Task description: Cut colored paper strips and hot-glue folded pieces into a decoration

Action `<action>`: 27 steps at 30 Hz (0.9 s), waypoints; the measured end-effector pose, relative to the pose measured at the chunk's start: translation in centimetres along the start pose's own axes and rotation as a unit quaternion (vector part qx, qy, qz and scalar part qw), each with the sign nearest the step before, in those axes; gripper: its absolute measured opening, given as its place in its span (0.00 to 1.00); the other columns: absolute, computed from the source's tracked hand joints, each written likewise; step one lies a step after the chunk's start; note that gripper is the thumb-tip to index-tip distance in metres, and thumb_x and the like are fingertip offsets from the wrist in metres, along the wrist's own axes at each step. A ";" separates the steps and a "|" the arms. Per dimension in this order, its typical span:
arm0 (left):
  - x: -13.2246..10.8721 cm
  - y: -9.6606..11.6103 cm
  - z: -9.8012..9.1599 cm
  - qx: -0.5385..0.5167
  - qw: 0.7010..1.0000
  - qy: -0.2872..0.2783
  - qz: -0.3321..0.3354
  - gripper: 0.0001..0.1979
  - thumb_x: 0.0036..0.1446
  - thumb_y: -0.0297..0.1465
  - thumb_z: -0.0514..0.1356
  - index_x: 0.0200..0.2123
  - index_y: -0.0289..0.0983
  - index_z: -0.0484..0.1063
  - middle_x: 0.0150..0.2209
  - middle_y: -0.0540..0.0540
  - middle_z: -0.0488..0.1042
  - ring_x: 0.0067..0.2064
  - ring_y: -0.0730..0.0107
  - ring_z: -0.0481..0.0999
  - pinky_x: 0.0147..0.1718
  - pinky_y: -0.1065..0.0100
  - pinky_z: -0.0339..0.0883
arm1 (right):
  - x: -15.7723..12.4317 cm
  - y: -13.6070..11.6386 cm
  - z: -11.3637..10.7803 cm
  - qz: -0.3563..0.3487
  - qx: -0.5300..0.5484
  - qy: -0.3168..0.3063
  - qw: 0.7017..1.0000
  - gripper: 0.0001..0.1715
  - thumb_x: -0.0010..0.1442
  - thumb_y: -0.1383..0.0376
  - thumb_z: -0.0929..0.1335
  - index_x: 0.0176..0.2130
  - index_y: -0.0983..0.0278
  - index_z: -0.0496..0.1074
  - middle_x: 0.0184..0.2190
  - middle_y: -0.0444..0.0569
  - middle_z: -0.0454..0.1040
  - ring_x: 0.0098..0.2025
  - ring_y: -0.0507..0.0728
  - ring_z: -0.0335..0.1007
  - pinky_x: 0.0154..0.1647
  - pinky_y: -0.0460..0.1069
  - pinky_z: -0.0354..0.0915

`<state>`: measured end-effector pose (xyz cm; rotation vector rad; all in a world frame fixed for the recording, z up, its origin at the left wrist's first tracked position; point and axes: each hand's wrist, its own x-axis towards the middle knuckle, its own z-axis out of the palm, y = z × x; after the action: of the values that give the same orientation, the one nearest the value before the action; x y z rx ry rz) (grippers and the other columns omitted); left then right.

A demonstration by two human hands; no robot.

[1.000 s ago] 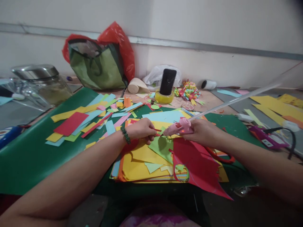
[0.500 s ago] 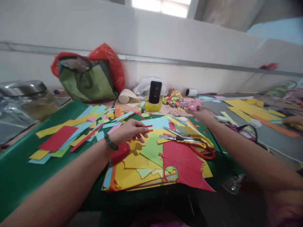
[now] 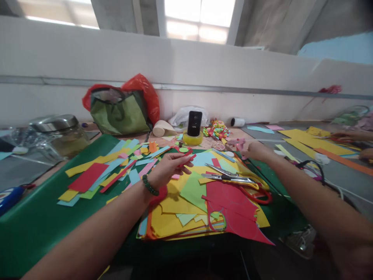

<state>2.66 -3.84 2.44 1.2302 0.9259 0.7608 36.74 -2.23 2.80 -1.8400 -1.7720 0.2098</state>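
Observation:
My left hand [image 3: 171, 168], wearing a dark green bead bracelet [image 3: 150, 185], pinches a small red paper strip [image 3: 190, 158] above the paper stack. Stretched forward on the right, my right hand [image 3: 258, 151] is closed at the back of a pink glue gun [image 3: 240, 144]; its fingertips are mostly hidden. Below and between the hands, scissors [image 3: 256, 178] with yellow and red handles and a yellow box cutter [image 3: 233, 179] lie on the stack. Red paper sheets [image 3: 230, 210], a green piece [image 3: 193, 191] and yellow sheets [image 3: 169, 223] make up its top.
Coloured paper strips [image 3: 89, 178] cover the green mat [image 3: 35, 221] at left. Behind stand a glass jar [image 3: 58, 134], a green bag [image 3: 119, 114], a phone [image 3: 194, 123] on a yellow tape roll [image 3: 192, 138] and folded paper pieces [image 3: 217, 130]. Another person's hand [image 3: 349, 135] is at far right.
The view has tilted up and swung left. My left hand still pinches red paper, its fingers now closer together. The pink glue gun has turned more upright beside my right hand.

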 end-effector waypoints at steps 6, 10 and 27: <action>-0.4 -0.2 0.8 -0.037 0.997 0.026 0.057 0.17 0.45 0.42 0.70 0.31 0.34 0.77 0.31 0.46 0.79 0.25 0.77 0.75 0.21 0.76 0.61 | -4.4 -8.9 1.0 -0.081 0.194 -0.131 0.969 0.16 0.51 0.53 0.69 0.27 0.63 0.73 0.21 0.44 0.70 0.23 0.51 0.65 0.23 0.46 0.59; -0.5 -0.5 0.8 -0.021 0.996 0.030 0.087 0.20 0.44 0.46 0.69 0.28 0.34 0.76 0.31 0.46 0.78 0.24 0.77 0.74 0.22 0.75 0.61 | -5.3 -13.4 4.3 -0.069 0.347 -0.142 0.925 0.16 0.46 0.54 0.71 0.29 0.64 0.73 0.22 0.42 0.70 0.23 0.49 0.63 0.24 0.46 0.60; -0.6 -0.7 1.0 0.065 0.995 0.008 0.076 0.20 0.50 0.48 0.64 0.34 0.37 0.80 0.38 0.43 0.81 0.28 0.74 0.78 0.26 0.75 0.63 | -4.7 -13.3 6.4 -0.029 0.413 -0.118 0.903 0.14 0.44 0.56 0.72 0.24 0.65 0.74 0.16 0.41 0.68 0.19 0.48 0.60 0.21 0.46 0.56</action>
<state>3.25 -4.93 1.91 1.4235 0.9131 0.8427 21.57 -5.46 2.87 -1.1658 -1.5205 1.0248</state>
